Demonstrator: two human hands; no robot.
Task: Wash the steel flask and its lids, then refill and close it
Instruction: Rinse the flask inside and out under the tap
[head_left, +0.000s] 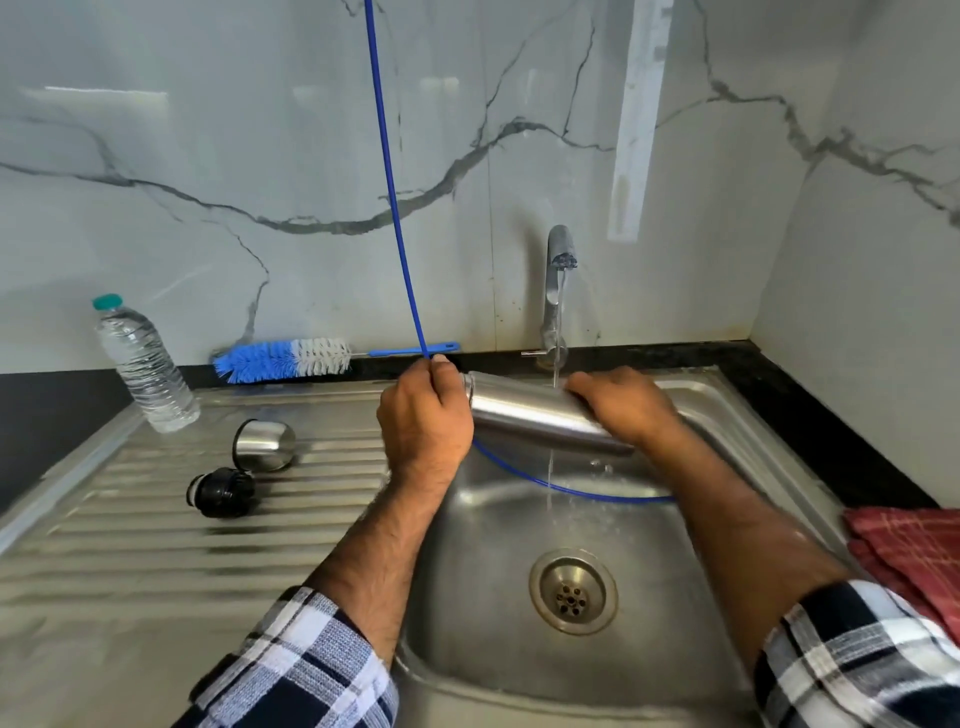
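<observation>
You are standing in a home kitchen, at the washing-up corner. Under your hands lies a steel sink (519, 670) with a round drain (573, 591), and just beyond your right hand (621, 402) a tap (557, 280) runs water. Left of your left hand (423, 421) stretches the ribbed steel draining board (156, 545); beyond that hand a blue and white bottle brush (283, 358) lies against the wall. Marble-look wall panels (260, 156) rise behind a dark counter (47, 410), and a red checked cloth (919, 551) sits to the right of your right arm.
</observation>
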